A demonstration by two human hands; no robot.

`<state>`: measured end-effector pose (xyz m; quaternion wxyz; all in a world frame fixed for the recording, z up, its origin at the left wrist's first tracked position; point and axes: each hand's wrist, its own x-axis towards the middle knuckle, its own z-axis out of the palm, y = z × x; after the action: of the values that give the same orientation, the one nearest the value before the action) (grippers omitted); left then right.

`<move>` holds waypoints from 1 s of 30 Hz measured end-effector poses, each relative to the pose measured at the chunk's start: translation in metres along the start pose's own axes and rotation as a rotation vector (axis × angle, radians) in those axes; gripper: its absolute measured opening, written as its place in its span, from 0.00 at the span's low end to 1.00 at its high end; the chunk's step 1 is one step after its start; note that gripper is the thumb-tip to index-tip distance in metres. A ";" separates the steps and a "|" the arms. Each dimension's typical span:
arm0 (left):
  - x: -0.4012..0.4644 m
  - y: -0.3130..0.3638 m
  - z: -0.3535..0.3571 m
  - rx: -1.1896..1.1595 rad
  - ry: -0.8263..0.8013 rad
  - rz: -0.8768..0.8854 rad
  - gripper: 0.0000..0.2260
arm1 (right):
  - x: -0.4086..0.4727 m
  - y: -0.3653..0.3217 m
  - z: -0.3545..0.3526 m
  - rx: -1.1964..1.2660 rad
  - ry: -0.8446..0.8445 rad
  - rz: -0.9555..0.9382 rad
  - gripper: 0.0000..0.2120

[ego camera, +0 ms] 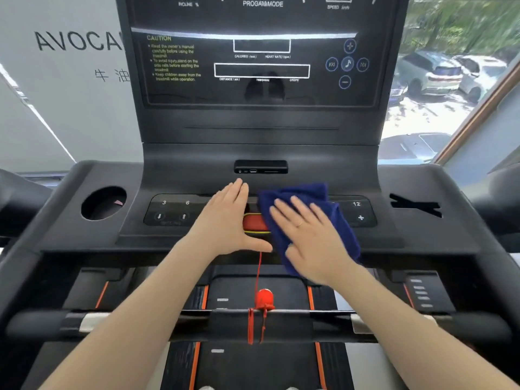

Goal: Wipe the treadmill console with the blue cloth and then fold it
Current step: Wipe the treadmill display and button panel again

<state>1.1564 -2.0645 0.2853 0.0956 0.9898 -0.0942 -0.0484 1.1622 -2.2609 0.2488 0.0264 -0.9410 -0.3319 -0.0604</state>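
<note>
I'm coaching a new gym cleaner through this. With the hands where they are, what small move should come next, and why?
Probably slide the right hand, pressing flat on the blue cloth, rightward over the button panel. The cloth sits mid-console beside the red safety key, the left hand rests bare next to it, and that panel lies uncovered.

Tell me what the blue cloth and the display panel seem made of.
Blue cloth: soft terry or microfibre by the look, with a fuzzy, matte nap and limp folds. Display panel: glossy black plastic or glass, hard to say which; it mirrors a window streak and a dark silhouette.
</note>
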 end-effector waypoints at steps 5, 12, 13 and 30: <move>0.008 0.016 0.008 0.055 0.002 0.003 0.57 | 0.009 0.040 0.003 -0.037 -0.022 -0.284 0.30; 0.006 0.033 0.010 0.066 -0.002 -0.132 0.53 | 0.046 0.134 -0.012 -0.060 -0.037 0.040 0.31; 0.006 0.035 0.009 0.064 -0.004 -0.153 0.53 | 0.047 0.143 -0.013 -0.068 -0.033 0.062 0.32; 0.005 0.042 0.011 -0.055 0.011 -0.224 0.49 | -0.011 0.145 -0.013 0.073 -0.080 0.250 0.31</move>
<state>1.1526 -2.1074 0.2828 0.1170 0.9914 0.0189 -0.0558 1.2435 -2.3817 0.2588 0.0548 -0.9751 -0.2149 -0.0069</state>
